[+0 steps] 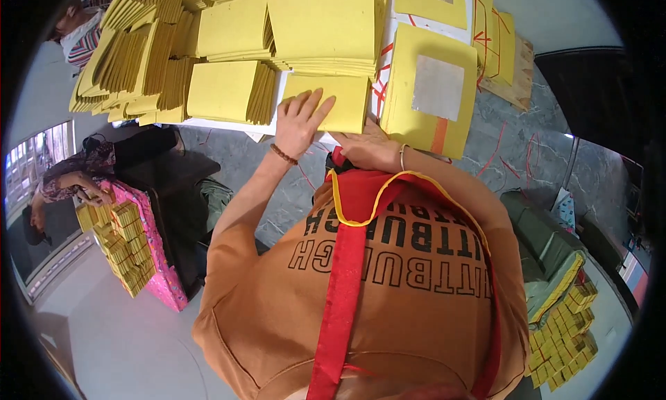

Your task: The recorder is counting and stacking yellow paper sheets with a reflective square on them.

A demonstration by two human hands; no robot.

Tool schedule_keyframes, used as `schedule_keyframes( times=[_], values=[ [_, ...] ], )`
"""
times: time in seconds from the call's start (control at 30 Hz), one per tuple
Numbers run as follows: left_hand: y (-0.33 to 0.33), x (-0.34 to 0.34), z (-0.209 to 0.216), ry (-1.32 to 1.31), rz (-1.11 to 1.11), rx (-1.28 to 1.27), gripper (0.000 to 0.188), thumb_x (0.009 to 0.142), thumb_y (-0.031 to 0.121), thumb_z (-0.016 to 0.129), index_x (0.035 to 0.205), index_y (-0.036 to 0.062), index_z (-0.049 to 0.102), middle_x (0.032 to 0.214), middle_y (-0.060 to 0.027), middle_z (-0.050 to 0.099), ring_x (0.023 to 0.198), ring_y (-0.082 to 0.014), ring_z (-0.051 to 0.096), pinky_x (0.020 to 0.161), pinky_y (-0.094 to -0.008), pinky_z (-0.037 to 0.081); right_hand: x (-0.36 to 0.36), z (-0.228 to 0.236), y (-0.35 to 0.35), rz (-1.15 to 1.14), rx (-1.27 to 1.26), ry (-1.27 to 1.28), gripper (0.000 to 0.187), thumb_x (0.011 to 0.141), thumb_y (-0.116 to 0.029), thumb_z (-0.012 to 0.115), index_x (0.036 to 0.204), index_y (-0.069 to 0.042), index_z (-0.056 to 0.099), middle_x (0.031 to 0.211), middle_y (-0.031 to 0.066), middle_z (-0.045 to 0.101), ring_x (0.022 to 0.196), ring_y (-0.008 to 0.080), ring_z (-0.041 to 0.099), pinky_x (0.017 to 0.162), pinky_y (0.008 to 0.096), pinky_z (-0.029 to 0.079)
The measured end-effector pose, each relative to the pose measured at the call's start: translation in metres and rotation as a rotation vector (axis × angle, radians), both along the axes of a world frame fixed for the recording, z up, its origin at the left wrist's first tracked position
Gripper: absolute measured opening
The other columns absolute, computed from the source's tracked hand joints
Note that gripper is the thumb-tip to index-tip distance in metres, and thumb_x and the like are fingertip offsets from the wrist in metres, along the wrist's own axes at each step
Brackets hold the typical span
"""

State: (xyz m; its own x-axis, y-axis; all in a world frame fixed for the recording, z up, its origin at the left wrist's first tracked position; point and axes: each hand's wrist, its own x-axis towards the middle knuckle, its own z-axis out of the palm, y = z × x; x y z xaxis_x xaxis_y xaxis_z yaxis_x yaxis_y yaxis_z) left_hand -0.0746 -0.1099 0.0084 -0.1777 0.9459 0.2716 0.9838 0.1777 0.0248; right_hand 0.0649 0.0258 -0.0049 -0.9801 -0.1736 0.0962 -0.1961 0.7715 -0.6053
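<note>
At the near edge of the table lies a folded yellow paper sheet [347, 98]. My left hand [298, 122] rests on top of it with the fingers spread apart. Below its near right corner is my right hand [361, 145], holding that edge; the paper hides part of its fingers. Beside the right hand is a flat pile of unfolded yellow paper sheets [402, 101], the top one bearing a silvery square and an orange strip. Rows of folded yellow papers [222, 91] stand left of the left hand, and more stacks [322, 25] lie beyond it.
Red strings cross the white tabletop [377, 95]; more red strings [492, 150] lie on the grey floor. At left, a person's hands [94, 192] are over yellow bundles [125, 240] on a pink cloth. Another person sits at the far left. More bundles [565, 337] lie at the right.
</note>
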Motion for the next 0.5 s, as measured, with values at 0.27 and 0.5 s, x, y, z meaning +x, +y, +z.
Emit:
schedule_keyframes(
  times=[0.27, 0.5],
  values=[
    [-0.011, 0.000, -0.014, -0.018, 0.018, -0.105, 0.060, 0.070, 0.013, 0.060, 0.128, 0.0182, 0.049, 0.126, -0.0064, 0.050, 0.110, -0.0226, 0.047, 0.087, -0.0390, 0.036, -0.010, 0.044, 0.006, 0.240, -0.096, -0.618, 0.029, 0.078, -0.017, 0.052, 0.099, -0.002, 0.063, 0.120, 0.0196, 0.051, 0.109, 0.0337, 0.052, 0.088, 0.0492, 0.038],
    [-0.018, -0.007, -0.003, -0.100, 0.040, -0.234, 0.074, 0.065, 0.006, 0.062, 0.134, 0.0228, 0.043, 0.137, -0.0096, 0.038, 0.122, -0.0310, 0.036, 0.096, -0.0479, 0.030, -0.011, 0.033, 0.001, -0.107, 0.189, -0.149, 0.024, 0.075, -0.015, 0.053, 0.092, -0.002, 0.063, 0.106, 0.0142, 0.054, 0.100, 0.0318, 0.050, 0.080, 0.0430, 0.043]
  ],
)
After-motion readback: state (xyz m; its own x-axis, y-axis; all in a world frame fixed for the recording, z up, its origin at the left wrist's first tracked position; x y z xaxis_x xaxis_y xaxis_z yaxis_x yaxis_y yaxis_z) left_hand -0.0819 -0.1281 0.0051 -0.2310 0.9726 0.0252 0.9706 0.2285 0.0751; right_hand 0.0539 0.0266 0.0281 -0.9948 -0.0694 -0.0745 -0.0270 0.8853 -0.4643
